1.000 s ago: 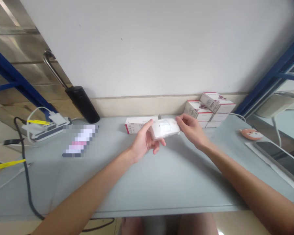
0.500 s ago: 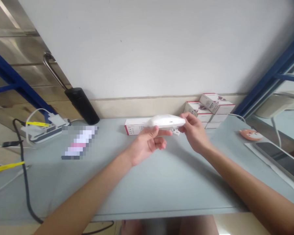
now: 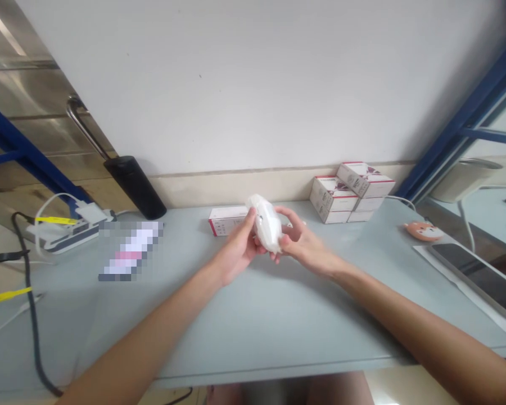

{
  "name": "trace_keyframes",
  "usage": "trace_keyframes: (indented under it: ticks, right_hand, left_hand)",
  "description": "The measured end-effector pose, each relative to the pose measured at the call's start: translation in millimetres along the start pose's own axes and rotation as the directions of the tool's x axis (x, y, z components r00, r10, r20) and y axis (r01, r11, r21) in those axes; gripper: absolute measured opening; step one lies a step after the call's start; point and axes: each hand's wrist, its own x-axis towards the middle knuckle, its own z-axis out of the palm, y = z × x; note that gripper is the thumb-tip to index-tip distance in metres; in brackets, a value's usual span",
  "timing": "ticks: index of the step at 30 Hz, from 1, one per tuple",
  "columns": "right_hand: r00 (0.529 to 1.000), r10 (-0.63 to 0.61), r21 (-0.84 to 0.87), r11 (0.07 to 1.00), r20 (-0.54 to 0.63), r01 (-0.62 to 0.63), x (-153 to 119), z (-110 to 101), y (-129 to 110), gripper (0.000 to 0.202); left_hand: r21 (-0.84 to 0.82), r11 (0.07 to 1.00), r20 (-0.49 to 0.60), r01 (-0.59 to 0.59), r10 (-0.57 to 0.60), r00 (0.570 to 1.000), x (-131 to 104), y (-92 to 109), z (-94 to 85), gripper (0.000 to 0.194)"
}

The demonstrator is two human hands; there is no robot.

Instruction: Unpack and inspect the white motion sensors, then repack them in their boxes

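Left hand (image 3: 241,252) grips the white unit (image 3: 268,223), tilted, above the desk (image 3: 253,326); right hand (image 3: 310,250) holds its right side. Box (image 3: 224,221) behind, well left of carton stack (image 3: 336,197).

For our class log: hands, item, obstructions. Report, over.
Left hand and right hand holding white object. Object raised above table. Possible obstacle: red-edged box beyond left hand.
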Motion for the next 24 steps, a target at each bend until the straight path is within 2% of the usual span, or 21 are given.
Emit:
trace_keyframes:
  ticks: [2,4,6,8,10,11,13,15,17,20,22,24]
  right_hand:
    - [0.998,0.011,0.053,0.999,-0.056,-0.008,2.1,2.6,5.9,0.095]
    - [0.994,0.047,0.075,0.996,-0.103,-0.039,3.0,2.7,9.6,0.099]
    - [0.991,0.093,0.095,0.992,-0.101,-0.083,2.3,1.5,9.9,0.100]
    - [0.990,0.125,0.131,0.985,-0.070,-0.115,1.1,0.2,7.0,0.098]
    - [0.987,0.149,0.159,0.978,-0.058,-0.138,0.2,-0.3,2.5,0.098]
    - [0.985,0.159,0.164,0.976,-0.066,-0.146,0.2,-0.2,0.1,0.099]
    - [0.980,0.168,0.157,0.976,-0.103,-0.151,0.8,0.2,-3.8,0.101]
    - [0.976,0.146,0.128,0.984,-0.159,-0.126,2.2,-0.1,-6.3,0.101]
    - [0.963,0.103,0.068,0.994,-0.248,-0.089,4.3,-2.7,-7.0,0.097]
    - [0.902,-0.004,-0.132,0.989,-0.432,-0.059,8.1,-11.8,-4.1,0.097]
    - [0.847,-0.126,-0.341,0.937,-0.517,-0.069,10.2,-19.3,0.5,0.097]
    - [0.821,-0.229,-0.521,0.848,-0.523,-0.095,11.0,-25.0,6.0,0.091]
  left_hand:
    - [0.090,0.993,-0.040,-0.071,0.075,0.996,1.6,-3.2,-2.2,0.058]
    - [0.163,0.980,-0.134,-0.116,0.138,0.981,3.5,-7.5,-5.2,0.054]
    - [0.274,0.954,-0.217,-0.121,0.184,0.959,4.8,-9.7,-8.1,0.051]
    - [0.444,0.885,-0.227,-0.142,0.264,0.937,5.2,-7.8,-11.3,0.048]
    - [0.656,0.727,-0.163,-0.203,0.399,0.902,4.6,-1.4,-15.9,0.044]
    - [0.764,0.602,-0.111,-0.234,0.479,0.871,4.3,2.9,-19.1,0.041]
    - [0.926,0.286,0.026,-0.245,0.600,0.800,4.1,11.5,-27.4,0.037]
    - [0.981,-0.002,0.154,-0.194,0.615,0.774,5.3,17.3,-37.6,0.035]
    - [0.974,-0.182,0.218,-0.136,0.582,0.783,7.9,18.1,-48.0,0.039]
    - [0.952,-0.298,0.224,-0.068,0.527,0.820,12.5,12.5,-60.1,0.050]
    - [0.949,-0.313,0.197,-0.044,0.478,0.856,14.6,8.3,-64.7,0.053]
    - [0.953,-0.303,0.166,-0.021,0.459,0.873,15.6,6.1,-66.7,0.053]
